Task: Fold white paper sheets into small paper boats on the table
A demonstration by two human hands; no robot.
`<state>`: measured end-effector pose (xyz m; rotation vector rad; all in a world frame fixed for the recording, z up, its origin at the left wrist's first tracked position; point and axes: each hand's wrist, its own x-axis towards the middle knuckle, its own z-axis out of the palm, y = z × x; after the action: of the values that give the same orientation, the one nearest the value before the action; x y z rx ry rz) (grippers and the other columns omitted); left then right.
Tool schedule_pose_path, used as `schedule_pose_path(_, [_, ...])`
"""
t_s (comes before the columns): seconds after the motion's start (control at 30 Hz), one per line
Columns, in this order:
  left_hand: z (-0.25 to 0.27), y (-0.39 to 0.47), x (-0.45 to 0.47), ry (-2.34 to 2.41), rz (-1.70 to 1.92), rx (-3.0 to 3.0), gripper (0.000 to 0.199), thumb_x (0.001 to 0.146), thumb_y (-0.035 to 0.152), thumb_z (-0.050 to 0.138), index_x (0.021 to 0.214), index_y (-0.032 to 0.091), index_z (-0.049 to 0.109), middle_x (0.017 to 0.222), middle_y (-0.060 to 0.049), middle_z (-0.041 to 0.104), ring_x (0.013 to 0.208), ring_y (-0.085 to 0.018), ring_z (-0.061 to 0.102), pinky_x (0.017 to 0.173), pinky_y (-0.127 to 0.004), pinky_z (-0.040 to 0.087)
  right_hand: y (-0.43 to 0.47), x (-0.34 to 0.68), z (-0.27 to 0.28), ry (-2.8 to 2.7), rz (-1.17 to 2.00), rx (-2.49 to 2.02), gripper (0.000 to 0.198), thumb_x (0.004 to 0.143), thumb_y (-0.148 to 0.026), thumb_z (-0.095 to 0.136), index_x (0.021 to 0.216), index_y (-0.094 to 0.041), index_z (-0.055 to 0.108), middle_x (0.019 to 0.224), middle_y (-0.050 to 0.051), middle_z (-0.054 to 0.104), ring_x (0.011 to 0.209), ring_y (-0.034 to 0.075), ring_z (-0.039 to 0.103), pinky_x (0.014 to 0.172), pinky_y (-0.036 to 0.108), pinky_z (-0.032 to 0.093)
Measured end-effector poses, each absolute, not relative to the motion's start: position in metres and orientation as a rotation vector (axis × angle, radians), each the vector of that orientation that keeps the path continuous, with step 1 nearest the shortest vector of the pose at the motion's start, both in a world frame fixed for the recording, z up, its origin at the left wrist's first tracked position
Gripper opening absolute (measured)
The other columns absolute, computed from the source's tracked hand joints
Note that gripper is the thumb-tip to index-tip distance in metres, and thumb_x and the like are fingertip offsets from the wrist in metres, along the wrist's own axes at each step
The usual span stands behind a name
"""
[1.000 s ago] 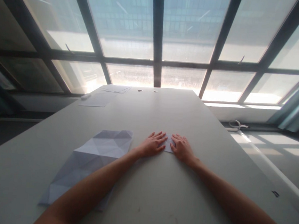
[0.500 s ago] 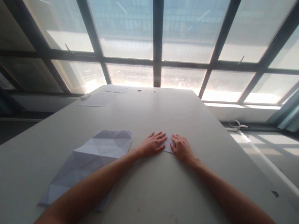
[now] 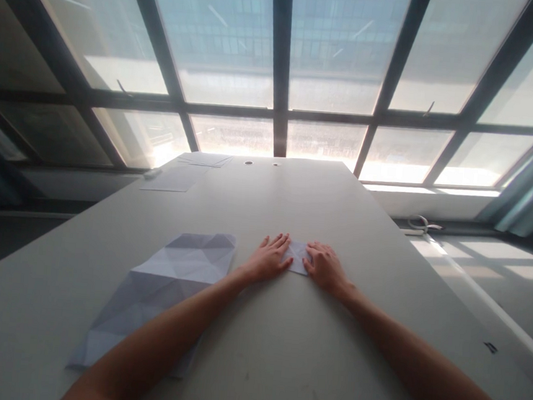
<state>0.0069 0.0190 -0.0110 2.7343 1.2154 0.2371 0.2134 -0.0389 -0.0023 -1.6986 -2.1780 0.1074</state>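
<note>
A small folded piece of white paper [image 3: 297, 259] lies flat on the white table [image 3: 254, 342], with creases showing on its visible middle. My left hand [image 3: 269, 257] rests on its left edge, fingers stretched out and pointing away from me. On the opposite edge lies my right hand [image 3: 324, 264], its fingers extended and slightly bent, the thumb near the paper's near side. Both hands cover the paper's sides. To the left, partly behind my left forearm, is a larger creased sheet of paper [image 3: 175, 260].
More white sheets [image 3: 170, 178] lie at the table's far left corner. Two round holes, one a cable hole [image 3: 248, 163], are near the far edge. A small dark mark [image 3: 490, 348] sits at the right. Tall windows [image 3: 330, 50] stand beyond the table.
My left hand has shifted slightly left, its fingers drawn off the paper's middle, so more of the folded paper shows. My right hand has barely moved.
</note>
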Motion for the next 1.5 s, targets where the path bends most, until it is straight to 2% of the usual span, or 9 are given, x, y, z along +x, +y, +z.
schedule_pose_path(0.23, [-0.005,0.016,0.005,1.110,0.203,2.765,0.063,0.098,0.052,0.031,0.153,0.021,0.026,0.160,-0.009,0.021,0.148,-0.023,0.016,0.118,-0.051,0.010,-0.043,0.215,0.003,-2.157,0.093,-1.660,0.025,0.091,-0.028,0.053,0.107,-0.018,0.070,0.119,0.010,0.066,0.114,0.022,0.055,0.103,0.031,0.037])
schedule_pose_path(0.53, [0.004,0.011,0.002,0.994,0.158,2.783,0.065,0.098,0.055,0.032,0.154,0.024,0.021,0.160,-0.007,0.020,0.148,-0.024,0.016,0.118,-0.053,0.004,-0.042,0.216,-0.002,-2.253,0.163,-1.477,0.037,0.091,-0.031,0.053,0.126,-0.020,0.063,0.133,0.009,0.059,0.124,0.022,0.049,0.108,0.034,0.033])
schedule_pose_path(0.77, [0.001,0.012,0.005,1.099,0.155,2.782,0.072,0.097,0.061,0.029,0.154,0.018,0.022,0.161,-0.009,0.017,0.149,-0.025,0.009,0.118,-0.048,0.006,-0.039,0.216,-0.007,-2.240,0.143,-1.463,0.036,0.092,-0.030,0.053,0.122,-0.017,0.066,0.131,0.012,0.060,0.123,0.024,0.051,0.107,0.037,0.036])
schedule_pose_path(1.1, [-0.005,0.014,0.008,1.193,0.195,2.781,0.077,0.096,0.062,0.028,0.153,0.010,0.023,0.159,-0.016,0.019,0.148,-0.026,0.012,0.118,-0.046,0.010,-0.039,0.216,-0.008,-2.243,0.137,-1.450,0.034,0.091,-0.029,0.054,0.121,-0.017,0.067,0.130,0.012,0.061,0.122,0.023,0.052,0.107,0.036,0.036])
schedule_pose_path(1.33, [-0.006,0.016,0.005,1.058,0.295,2.781,0.063,0.098,0.050,0.037,0.152,0.018,0.028,0.159,-0.010,0.024,0.148,-0.024,0.015,0.118,-0.050,0.012,-0.040,0.215,-0.008,-2.252,0.124,-1.479,0.035,0.093,-0.029,0.052,0.123,-0.017,0.066,0.133,0.011,0.060,0.124,0.022,0.050,0.108,0.034,0.034])
schedule_pose_path(1.5, [-0.005,0.016,0.007,0.881,0.456,2.783,0.049,0.098,0.032,0.043,0.146,0.023,0.041,0.155,-0.006,0.036,0.145,-0.020,0.025,0.119,-0.044,0.014,-0.039,0.215,-0.008,-2.213,0.046,-1.648,0.038,0.093,-0.028,0.049,0.126,-0.016,0.063,0.141,0.012,0.053,0.137,0.028,0.038,0.116,0.047,0.019])
